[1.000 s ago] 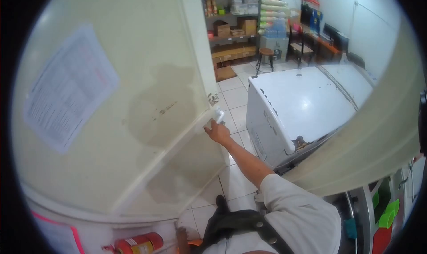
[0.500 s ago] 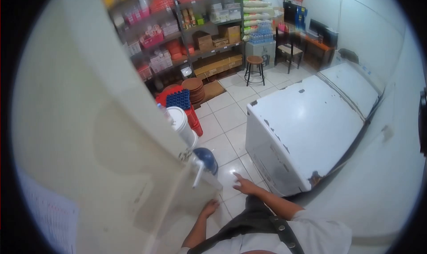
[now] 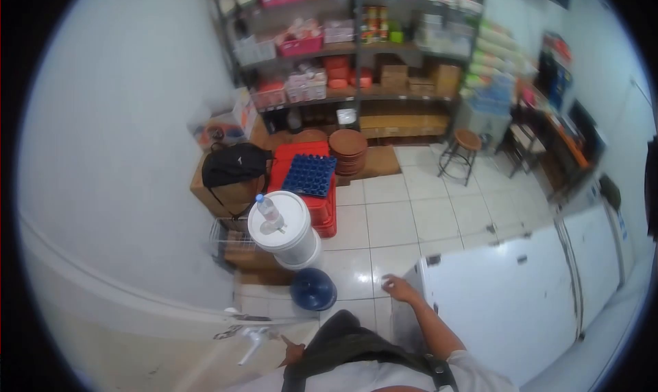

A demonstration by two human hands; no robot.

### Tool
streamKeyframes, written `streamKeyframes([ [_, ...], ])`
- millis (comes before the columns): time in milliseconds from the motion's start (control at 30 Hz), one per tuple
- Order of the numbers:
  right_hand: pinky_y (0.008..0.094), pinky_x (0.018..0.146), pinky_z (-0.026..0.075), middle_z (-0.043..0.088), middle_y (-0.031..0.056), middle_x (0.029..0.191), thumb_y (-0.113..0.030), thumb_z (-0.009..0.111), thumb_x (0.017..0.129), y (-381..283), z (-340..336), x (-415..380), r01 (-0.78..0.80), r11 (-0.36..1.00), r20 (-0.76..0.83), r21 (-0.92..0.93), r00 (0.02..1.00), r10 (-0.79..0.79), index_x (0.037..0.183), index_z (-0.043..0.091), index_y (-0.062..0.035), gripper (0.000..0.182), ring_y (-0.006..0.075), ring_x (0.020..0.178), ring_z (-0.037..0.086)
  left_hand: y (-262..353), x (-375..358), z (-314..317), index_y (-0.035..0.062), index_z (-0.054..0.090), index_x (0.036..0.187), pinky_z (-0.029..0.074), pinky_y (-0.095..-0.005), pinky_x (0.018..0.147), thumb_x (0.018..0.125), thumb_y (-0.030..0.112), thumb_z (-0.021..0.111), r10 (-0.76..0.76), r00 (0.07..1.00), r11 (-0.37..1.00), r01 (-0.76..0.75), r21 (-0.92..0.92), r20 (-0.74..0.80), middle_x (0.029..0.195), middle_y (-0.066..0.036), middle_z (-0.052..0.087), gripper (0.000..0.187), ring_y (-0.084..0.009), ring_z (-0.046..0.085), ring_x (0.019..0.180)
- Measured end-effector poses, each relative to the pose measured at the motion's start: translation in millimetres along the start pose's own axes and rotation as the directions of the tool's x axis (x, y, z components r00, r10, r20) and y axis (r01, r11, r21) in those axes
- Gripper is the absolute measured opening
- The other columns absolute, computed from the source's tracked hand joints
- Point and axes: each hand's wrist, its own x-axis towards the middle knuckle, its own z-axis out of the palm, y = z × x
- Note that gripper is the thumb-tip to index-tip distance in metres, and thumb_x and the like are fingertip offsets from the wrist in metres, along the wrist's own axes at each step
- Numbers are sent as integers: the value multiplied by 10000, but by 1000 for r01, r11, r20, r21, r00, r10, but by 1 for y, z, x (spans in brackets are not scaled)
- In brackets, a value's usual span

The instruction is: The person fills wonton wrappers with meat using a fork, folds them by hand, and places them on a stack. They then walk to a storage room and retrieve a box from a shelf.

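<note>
My left hand is low in the head view, beside the lever handle of the pale door. A finger points toward the handle with a small gap, and the rest of the hand is partly hidden by my dark apron. My right hand hangs beside the near corner of a white chest freezer. Its fingers are loosely bent and apart, with nothing visible in them. Ahead on the floor is a dark blue round-topped object, close to a white lidded bucket.
A clear bottle stands on the bucket lid. Behind it are red crates under a blue egg tray, and a black bag on a carton. Stocked shelves line the back; a stool stands on the tiled floor.
My view has turned left and moved forward through the doorway, bringing the bag and bottle into sight. My left hand is now by the door handle; my right hand is alongside the freezer.
</note>
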Motion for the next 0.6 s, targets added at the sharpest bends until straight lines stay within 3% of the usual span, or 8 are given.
streamKeyframes([
  [67,415,827,518,690,196,966,-302,648,856,7,-37,55,-29,999,-68,44,997,32,1234,566,-46,465,352,922,661,17,15,9,-21,429,1344,495,-378,871,818,185,649,-50,999,999,50,14,22,1191,-235,588,606,-305,603,1032],
  [133,418,807,525,694,190,913,-267,646,847,38,-76,119,46,997,-204,-70,977,-59,1208,577,-39,432,363,899,665,45,48,8,-28,427,1343,491,-384,882,811,198,651,-78,996,997,77,16,39,1195,-246,584,620,-318,598,1046],
  [200,425,838,517,676,210,989,-271,629,853,87,-98,164,-68,950,-190,-303,982,10,1181,590,-36,405,366,969,646,76,94,-4,-35,425,1342,486,-391,894,805,212,652,-74,996,997,73,30,42,1200,-258,580,634,-331,592,1060],
  [233,442,876,502,647,227,1077,-298,604,867,151,-93,187,-74,927,-204,-367,979,-3,1172,593,-36,402,373,1031,618,96,121,-13,-39,424,1342,484,-394,899,801,219,653,-64,997,997,62,40,41,1202,-263,578,641,-338,590,1067],
  [267,440,955,468,631,165,1177,-339,591,892,274,-74,218,-142,834,-90,-533,990,111,1185,617,-78,393,318,1061,610,117,147,-23,-42,423,1342,481,-398,905,798,226,654,-48,998,998,46,43,34,1205,-269,576,648,-344,587,1074],
  [300,453,899,490,639,204,1124,-313,609,855,253,-93,200,-333,909,-58,-251,942,329,1152,613,-29,411,376,1044,600,135,175,-32,-46,422,1341,479,-401,911,795,232,654,-31,999,998,30,52,24,1207,-274,574,656,-351,584,1081],
  [367,450,894,492,643,194,1107,-309,613,848,282,-124,179,-225,892,76,-393,958,276,1133,621,-36,395,368,1034,605,180,231,-50,-53,420,1341,475,-408,922,788,246,656,13,1000,999,-13,52,3,1211,-286,570,671,-364,579,1095],
  [600,438,877,497,659,160,1048,-297,625,821,247,-208,239,-551,815,84,-176,817,571,1066,650,-64,339,340,998,619,351,377,-118,-77,413,1338,459,-431,962,766,294,661,45,991,999,-47,-14,-124,1227,-325,556,726,-410,560,1145],
])
